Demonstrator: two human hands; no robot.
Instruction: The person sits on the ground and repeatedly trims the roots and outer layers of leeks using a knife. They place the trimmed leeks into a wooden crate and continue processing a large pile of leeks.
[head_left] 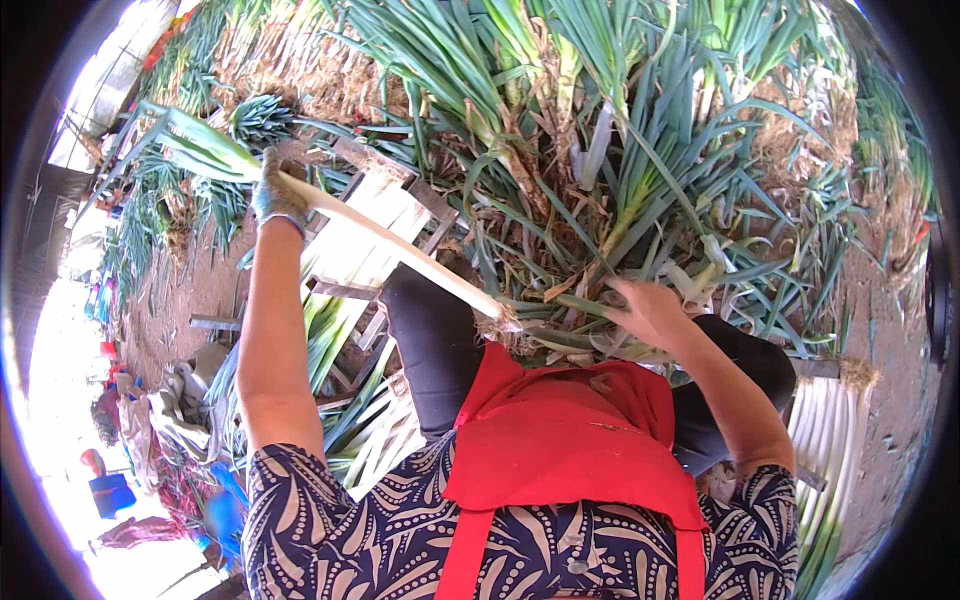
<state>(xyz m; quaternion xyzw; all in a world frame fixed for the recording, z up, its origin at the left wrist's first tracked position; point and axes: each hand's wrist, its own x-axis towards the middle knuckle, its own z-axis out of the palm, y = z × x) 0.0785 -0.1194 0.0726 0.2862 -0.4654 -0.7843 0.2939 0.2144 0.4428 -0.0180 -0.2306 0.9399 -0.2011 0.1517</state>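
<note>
Red apron [575,450] lies nearest. Bare right hand [655,315] touches loose leaves [568,306]; whether it grips them cannot be told. Gloved left hand [279,196] grasps one leek [390,241] where its leaves begin, roots [500,324] angled toward the apron. Gripped at one point only, the stem could swing, strike a knee and snap. Heaped leeks [605,60] stand beyond.

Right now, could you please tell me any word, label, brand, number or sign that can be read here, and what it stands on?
No text can be read in this picture.
Leek in the left hand: no label visible.
Red apron: no lettering visible.
Patterned shirt: pale shapes, no letters.
Blue item at far left: too blurred to tell.
</note>
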